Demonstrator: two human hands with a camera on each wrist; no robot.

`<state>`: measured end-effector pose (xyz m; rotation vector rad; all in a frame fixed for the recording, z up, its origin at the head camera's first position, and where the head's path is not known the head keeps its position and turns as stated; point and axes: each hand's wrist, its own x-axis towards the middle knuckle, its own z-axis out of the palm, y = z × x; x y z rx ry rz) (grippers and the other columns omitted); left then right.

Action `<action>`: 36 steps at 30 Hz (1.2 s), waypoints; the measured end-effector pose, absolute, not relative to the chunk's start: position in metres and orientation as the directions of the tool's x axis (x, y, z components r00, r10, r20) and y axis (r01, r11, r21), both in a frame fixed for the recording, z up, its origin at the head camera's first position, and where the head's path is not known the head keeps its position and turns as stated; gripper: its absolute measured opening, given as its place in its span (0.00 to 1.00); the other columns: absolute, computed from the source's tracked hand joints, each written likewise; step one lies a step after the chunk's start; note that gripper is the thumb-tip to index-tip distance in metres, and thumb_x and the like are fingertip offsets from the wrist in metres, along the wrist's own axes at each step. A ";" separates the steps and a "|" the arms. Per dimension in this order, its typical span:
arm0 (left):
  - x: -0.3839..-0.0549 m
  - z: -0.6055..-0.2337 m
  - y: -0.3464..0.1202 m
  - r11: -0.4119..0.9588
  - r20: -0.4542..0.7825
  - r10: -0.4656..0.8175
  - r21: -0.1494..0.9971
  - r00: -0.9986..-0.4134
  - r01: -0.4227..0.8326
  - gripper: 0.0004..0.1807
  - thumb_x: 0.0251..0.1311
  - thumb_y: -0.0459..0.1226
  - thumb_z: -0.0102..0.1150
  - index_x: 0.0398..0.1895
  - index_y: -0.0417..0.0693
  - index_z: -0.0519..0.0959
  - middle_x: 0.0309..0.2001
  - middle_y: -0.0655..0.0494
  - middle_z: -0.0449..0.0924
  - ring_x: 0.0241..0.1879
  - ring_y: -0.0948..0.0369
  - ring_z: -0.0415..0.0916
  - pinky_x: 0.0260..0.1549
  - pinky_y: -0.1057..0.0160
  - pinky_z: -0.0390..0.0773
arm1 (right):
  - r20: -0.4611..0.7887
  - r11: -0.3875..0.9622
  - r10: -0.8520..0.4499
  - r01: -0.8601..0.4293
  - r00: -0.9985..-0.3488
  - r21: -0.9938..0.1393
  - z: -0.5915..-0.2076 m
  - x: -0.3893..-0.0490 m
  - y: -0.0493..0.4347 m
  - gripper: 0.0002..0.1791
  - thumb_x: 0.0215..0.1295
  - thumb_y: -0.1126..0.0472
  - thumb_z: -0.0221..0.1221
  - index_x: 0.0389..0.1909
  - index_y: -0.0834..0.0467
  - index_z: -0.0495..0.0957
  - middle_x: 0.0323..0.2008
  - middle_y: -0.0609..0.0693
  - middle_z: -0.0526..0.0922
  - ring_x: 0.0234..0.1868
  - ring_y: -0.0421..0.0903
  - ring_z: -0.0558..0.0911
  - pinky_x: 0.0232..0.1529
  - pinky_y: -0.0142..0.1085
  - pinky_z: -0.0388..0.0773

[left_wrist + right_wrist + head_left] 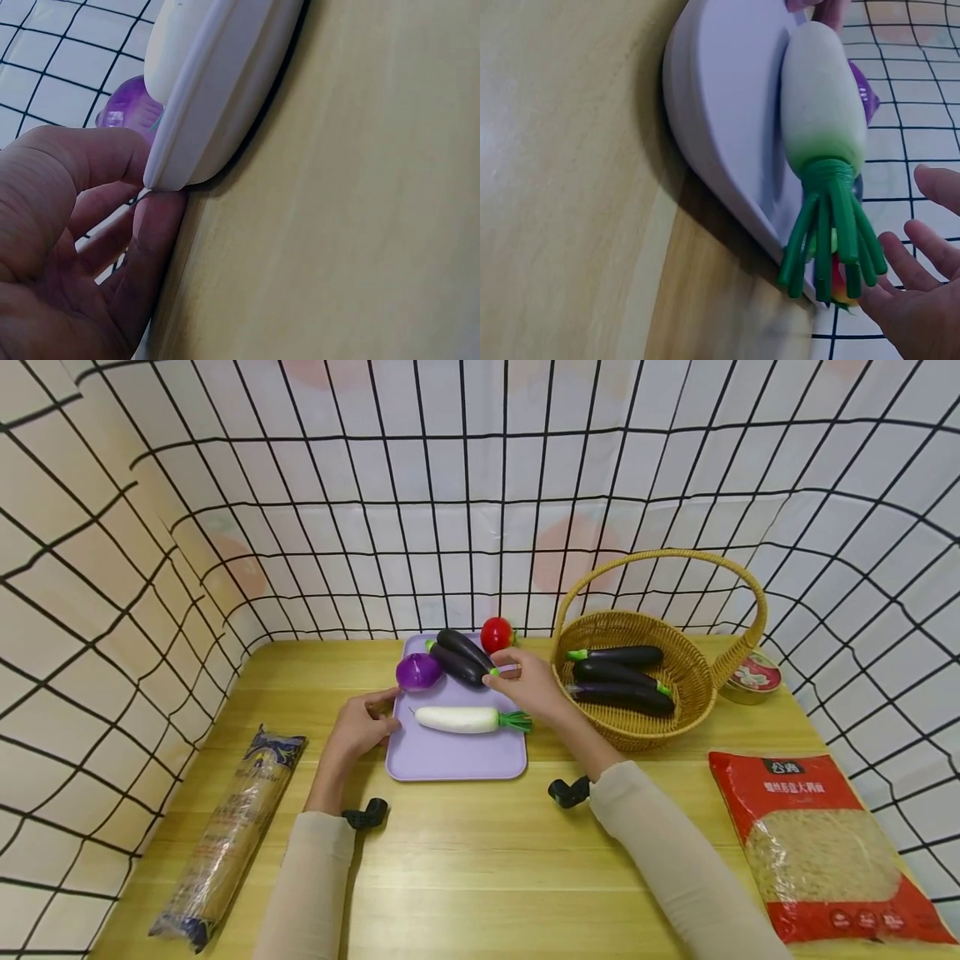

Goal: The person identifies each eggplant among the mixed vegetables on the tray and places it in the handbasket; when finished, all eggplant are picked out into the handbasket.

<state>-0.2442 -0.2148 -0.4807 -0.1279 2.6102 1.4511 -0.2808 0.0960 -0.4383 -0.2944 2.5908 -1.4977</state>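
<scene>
In the head view, a lilac tray [457, 760] holds a white radish [456, 719] with green tops [832, 232], a purple onion [418, 672] and two dark eggplants [457, 662]. My left hand [362, 724] pinches the tray's left rim between thumb and fingers, as the left wrist view shows. Over the tray's right side, my right hand [531, 683] has its fingertips at the green stem end of one eggplant. Its fingers [930, 251] look spread in the right wrist view, where the radish hides most of the eggplants. A red tomato [497, 634] sits at the tray's back right corner.
Right of the tray stands a wicker basket [693, 664] with a tall handle and three eggplants [622, 697]. A round tin [752, 677] is beside it. A red pasta bag [825, 847] lies front right, a long spaghetti pack [232, 839] at left. Black wire mesh [465, 497] surrounds the table.
</scene>
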 end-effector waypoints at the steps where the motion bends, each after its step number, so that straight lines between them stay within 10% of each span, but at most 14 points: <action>1: -0.244 -0.481 -0.215 0.527 -0.174 -0.002 0.837 -0.985 -0.149 0.36 0.56 0.32 0.67 0.71 0.59 0.76 0.27 0.51 0.76 0.24 0.59 0.73 0.24 0.66 0.79 | -0.023 0.493 -0.231 -0.097 -0.973 -0.865 -0.439 -0.282 0.095 0.30 0.68 0.49 0.67 0.67 0.56 0.75 0.66 0.52 0.78 0.63 0.54 0.81 0.58 0.46 0.83; 36: -0.245 -0.483 -0.216 0.513 -0.191 -0.006 0.842 -0.982 -0.167 0.36 0.57 0.32 0.67 0.70 0.62 0.76 0.28 0.54 0.75 0.23 0.59 0.72 0.22 0.66 0.74 | 0.045 0.700 -0.259 -0.219 -0.965 -0.680 -0.463 -0.307 0.061 0.30 0.63 0.52 0.70 0.62 0.63 0.79 0.51 0.60 0.80 0.52 0.55 0.77 0.56 0.47 0.76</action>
